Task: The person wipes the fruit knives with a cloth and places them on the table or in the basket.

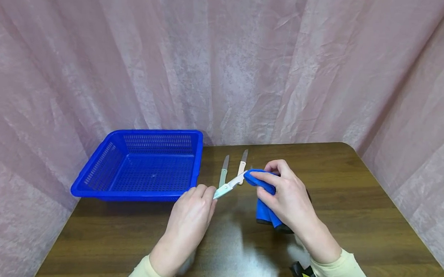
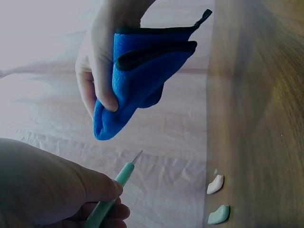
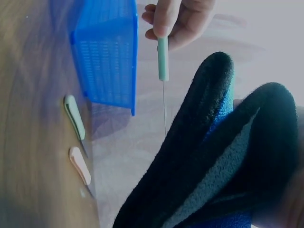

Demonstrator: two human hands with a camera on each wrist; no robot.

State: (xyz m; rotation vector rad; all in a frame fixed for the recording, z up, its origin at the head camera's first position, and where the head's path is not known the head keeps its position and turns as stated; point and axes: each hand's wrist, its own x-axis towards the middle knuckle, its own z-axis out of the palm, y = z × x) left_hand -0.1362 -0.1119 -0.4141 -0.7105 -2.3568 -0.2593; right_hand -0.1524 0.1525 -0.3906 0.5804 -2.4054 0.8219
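My left hand (image 1: 194, 211) grips a small knife by its mint-green handle (image 2: 110, 197), with the blade pointing right. A folded blue cloth (image 1: 265, 213) with dark edging is pinched between the thumb and fingers of my right hand (image 1: 285, 189). In the head view the cloth's upper fold sits right at the knife's tip. Beyond the hands, two more knives lie on the table: one green-handled (image 1: 223, 176), the other with a pale pink handle (image 1: 241, 167). From the right wrist, the cloth's dark edges hide much of the near view.
A blue plastic basket (image 1: 153, 197) with slotted walls stands at the back left of the brown wooden table (image 1: 345, 190). Pink curtains (image 1: 241, 70) hang behind the table and along its sides.
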